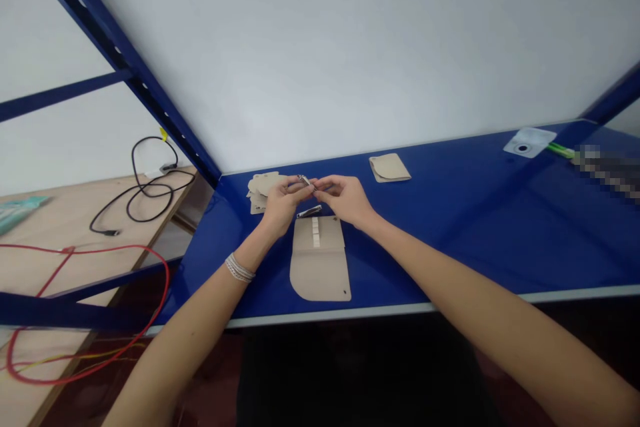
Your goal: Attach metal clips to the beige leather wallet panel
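My left hand (283, 203) and my right hand (346, 199) meet above the blue table, fingers closed together on a small shiny metal nail clipper (306, 181). Fingertips hide part of it. Just below them a second small metal piece (309, 212), which also looks like a nail clipper, lies on the table. Nearer to me is an opened beige case (320, 273), laid flat, with a pale strip of loops (315, 232) on its upper half. Beyond my left hand sits a loose pile of beige pieces (261, 188), partly covered by that hand.
A folded beige case (391, 168) lies toward the wall. At the far right are a white packet (530, 142) with a dark round spot and a green-handled item (561, 149). On the left, a wooden table carries a black cable (135, 193); a red cable (165, 273) loops beside the blue frame.
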The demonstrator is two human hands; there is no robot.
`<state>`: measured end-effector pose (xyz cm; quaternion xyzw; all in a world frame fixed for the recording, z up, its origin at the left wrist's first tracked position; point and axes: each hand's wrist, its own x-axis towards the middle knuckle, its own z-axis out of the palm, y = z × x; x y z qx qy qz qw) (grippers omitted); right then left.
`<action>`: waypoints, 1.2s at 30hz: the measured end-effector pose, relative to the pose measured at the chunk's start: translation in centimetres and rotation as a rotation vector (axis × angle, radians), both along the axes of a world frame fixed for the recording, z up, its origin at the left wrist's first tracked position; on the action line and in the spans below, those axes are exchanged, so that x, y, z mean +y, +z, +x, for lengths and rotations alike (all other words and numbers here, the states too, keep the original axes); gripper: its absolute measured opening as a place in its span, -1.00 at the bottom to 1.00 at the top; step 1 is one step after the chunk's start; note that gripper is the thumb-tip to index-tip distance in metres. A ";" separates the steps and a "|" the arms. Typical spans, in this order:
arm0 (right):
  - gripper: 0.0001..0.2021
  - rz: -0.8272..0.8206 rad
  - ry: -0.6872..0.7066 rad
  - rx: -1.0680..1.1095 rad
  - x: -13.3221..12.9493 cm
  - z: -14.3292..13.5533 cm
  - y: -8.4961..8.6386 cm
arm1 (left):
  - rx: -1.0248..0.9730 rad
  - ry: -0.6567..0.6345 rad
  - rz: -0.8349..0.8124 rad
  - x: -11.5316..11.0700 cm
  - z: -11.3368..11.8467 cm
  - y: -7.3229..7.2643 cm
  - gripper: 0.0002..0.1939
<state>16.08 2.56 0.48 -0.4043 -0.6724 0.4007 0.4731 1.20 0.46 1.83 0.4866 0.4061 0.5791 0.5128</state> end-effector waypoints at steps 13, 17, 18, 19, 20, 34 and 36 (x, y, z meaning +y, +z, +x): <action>-0.78 0.003 -0.033 0.069 0.0 0.0 0.0 | 0.290 0.076 0.136 -0.1 0.1 -0.2 -0.80; -0.77 0.042 -0.012 0.068 -0.1 0.1 0.1 | 0.323 0.050 0.121 0.0 -0.1 -0.2 -0.80; -0.77 0.052 -0.007 0.060 -0.2 0.1 0.2 | 0.332 0.051 0.118 0.0 -0.1 -0.2 -0.80; -0.77 0.059 -0.002 0.050 -0.2 0.1 0.2 | 0.336 0.050 0.116 0.0 -0.2 -0.2 -0.80; -0.77 0.065 0.002 0.039 -0.2 0.2 0.2 | 0.335 0.047 0.115 0.0 -0.2 -0.2 -0.79; -0.75 -0.022 0.078 -0.084 0.1 0.3 0.3 | 0.265 0.140 0.127 0.7 -0.8 -0.4 -0.73; -0.78 -0.006 0.089 -0.125 0.0 0.4 0.4 | 0.264 0.136 0.115 0.8 -0.9 -0.4 -0.71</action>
